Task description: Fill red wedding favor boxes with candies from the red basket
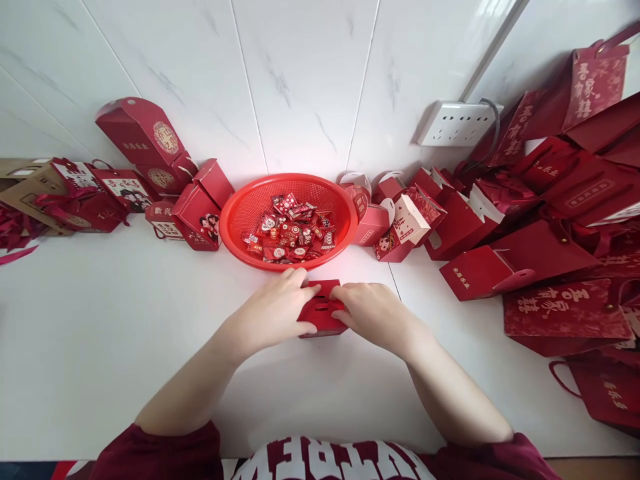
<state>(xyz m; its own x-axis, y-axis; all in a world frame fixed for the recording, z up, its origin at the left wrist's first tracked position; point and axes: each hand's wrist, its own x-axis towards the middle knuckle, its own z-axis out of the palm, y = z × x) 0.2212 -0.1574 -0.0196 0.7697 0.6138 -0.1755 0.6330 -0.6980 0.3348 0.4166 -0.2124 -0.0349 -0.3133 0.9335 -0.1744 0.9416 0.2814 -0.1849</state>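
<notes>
Red card box [323, 325] being held at both ends, mid-worktop [100, 320]

Far L: brown carton [30, 193] is sitting by the wall w/ red gift boxes [123, 190] crowding its R side, ribbons & cord handles showing. Next, a 2-high stack of boxes [150, 137] w/ gold emblems is standing against the wall; a couple-print box [200, 217] is leaning at an angle nearer the centre.

Red plastic basket [245, 207] is holding a loose pile of wrapped sweets [295, 233]. Just this side of it, L hand [273, 307] is clamping the L end of the red card box: thumb on near edge, fingertips on top. Box is resting on the worktop approx. mid-view, two dark slits showing on top. R hand [373, 310] is clamping the R end, likewise thumb near, index on top.

R of basket, several boxes w/ raised flaps [407, 223] are standing close together. Above, a white power strip [457, 123] is hanging on the wall, grey cable plugged in. Far R: a big heap of red boxes [565, 307] is filling the side, many w/ gold or pale lettering.
</notes>
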